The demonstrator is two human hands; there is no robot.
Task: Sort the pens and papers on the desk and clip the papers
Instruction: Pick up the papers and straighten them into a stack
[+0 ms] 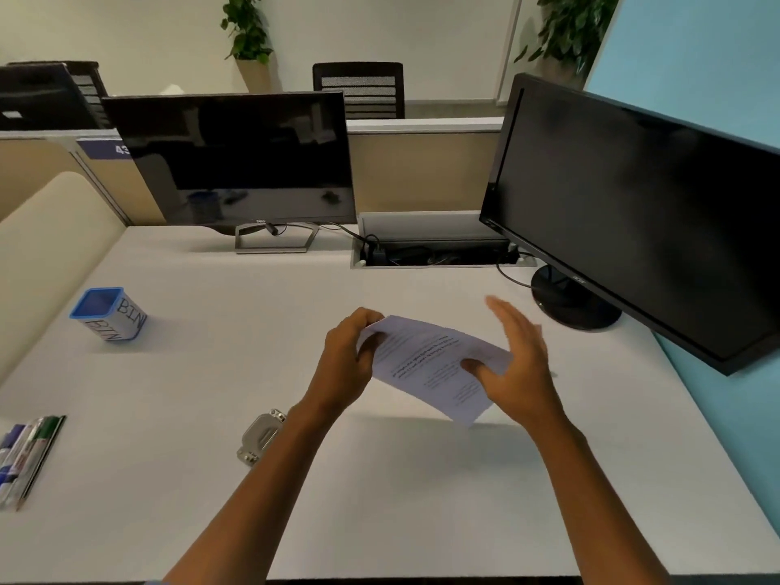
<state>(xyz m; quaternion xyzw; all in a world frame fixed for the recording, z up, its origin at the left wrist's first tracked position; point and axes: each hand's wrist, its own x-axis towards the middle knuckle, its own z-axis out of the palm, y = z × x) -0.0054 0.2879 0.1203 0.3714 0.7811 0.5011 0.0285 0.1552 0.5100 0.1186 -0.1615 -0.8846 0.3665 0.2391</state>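
Observation:
A stack of printed white papers (426,365) hangs tilted above the middle of the desk. My left hand (348,361) grips its left edge with curled fingers. My right hand (517,365) holds the right side, thumb on top of the sheet and fingers stretched out behind it. Several pens and markers (27,456) lie side by side at the desk's left edge. A metal binder clip (261,434) rests on the desk beside my left forearm.
A blue-rimmed cup marked BIN (110,313) stands at the left. Two dark monitors (236,162) (633,213) stand at the back and right, with an open cable tray (434,251) between them. The desk surface (211,352) is white.

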